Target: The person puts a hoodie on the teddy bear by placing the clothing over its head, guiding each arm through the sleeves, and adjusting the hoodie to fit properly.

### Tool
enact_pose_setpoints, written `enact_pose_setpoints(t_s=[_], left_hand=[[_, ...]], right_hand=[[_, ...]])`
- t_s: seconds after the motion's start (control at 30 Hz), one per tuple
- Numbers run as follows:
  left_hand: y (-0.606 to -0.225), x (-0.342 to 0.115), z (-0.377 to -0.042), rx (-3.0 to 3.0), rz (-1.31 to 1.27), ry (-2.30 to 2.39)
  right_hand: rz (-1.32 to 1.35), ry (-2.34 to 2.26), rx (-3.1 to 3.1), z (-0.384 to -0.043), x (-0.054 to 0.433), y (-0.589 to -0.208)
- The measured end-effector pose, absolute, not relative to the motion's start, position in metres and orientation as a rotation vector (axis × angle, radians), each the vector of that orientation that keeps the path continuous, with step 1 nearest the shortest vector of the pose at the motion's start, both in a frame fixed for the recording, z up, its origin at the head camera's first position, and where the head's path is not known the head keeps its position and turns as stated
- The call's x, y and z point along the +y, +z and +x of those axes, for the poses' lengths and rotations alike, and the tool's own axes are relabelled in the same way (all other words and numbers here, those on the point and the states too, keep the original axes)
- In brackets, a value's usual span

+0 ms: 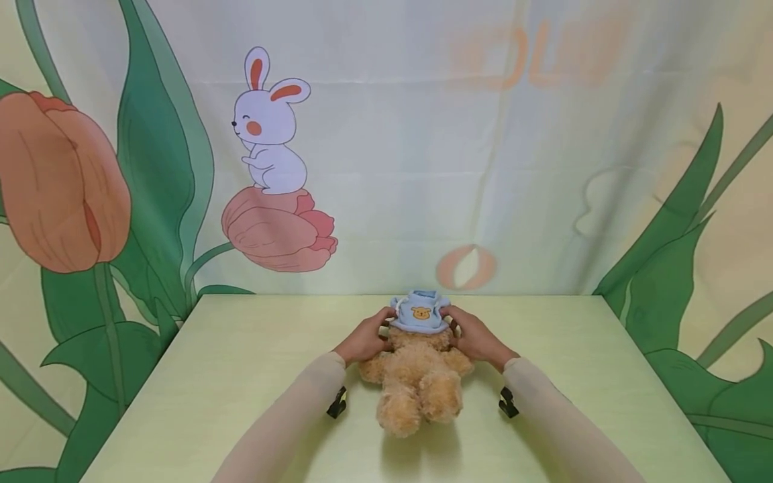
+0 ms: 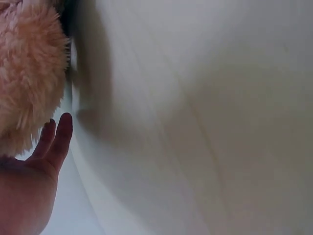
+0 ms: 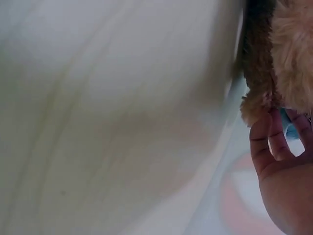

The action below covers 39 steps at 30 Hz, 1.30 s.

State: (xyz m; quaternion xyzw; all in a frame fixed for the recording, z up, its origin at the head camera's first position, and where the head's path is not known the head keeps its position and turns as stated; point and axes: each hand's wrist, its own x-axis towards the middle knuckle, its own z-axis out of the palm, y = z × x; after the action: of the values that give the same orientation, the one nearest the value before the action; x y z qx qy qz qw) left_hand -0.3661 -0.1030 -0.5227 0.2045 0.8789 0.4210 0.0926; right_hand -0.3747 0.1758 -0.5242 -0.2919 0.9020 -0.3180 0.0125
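Note:
A tan plush bear [image 1: 418,372] lies in the middle of the table with its legs toward me. A small light-blue doll hoodie [image 1: 423,318] with a bear-face patch and white drawstrings covers its head. On the left, my left hand [image 1: 367,335] grips the hoodie's side, thumb low beside the fur. My right hand [image 1: 477,337] holds the opposite side in the same way. Shaggy fur [image 2: 29,73] fills the upper left of the left wrist view. In the right wrist view, bent fingers [image 3: 261,142] press against the fur beside a bit of blue cloth.
The pale green table [image 1: 241,389] ends at a hanging cloth backdrop [image 1: 386,168] printed with a rabbit, tulips and leaves. Dark wrist straps [image 1: 337,402] show below both cuffs.

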Motion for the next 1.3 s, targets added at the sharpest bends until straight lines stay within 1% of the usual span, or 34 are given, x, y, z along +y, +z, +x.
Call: enact_pose_setpoints(t_s=[0.53,0.8,0.97,1.07,1.3], left_hand=[[-0.522,-0.1,-0.366,2.71,0.681,1.091],[-0.526,-0.1,-0.365,2.792,0.794,1.007],[-0.521,-0.098,-0.361,2.848,0.789,0.883],[-0.518,-0.097,-0.359,2.857,0.77,0.834],[-0.519,-0.1,-0.361,2.798,0.76,0.872]], right_hand=[[-0.885,-0.961,2.755,-0.383,0.173,-0.529],[-0.927,-0.649,2.97,-0.381,0.164,-0.527],[-0.937,-0.541,3.046,-0.376,0.16,-0.521],[-0.918,-0.576,3.034,-0.375,0.159,-0.52],[-0.812,-0.893,2.857,-0.375,0.163,-0.528]])
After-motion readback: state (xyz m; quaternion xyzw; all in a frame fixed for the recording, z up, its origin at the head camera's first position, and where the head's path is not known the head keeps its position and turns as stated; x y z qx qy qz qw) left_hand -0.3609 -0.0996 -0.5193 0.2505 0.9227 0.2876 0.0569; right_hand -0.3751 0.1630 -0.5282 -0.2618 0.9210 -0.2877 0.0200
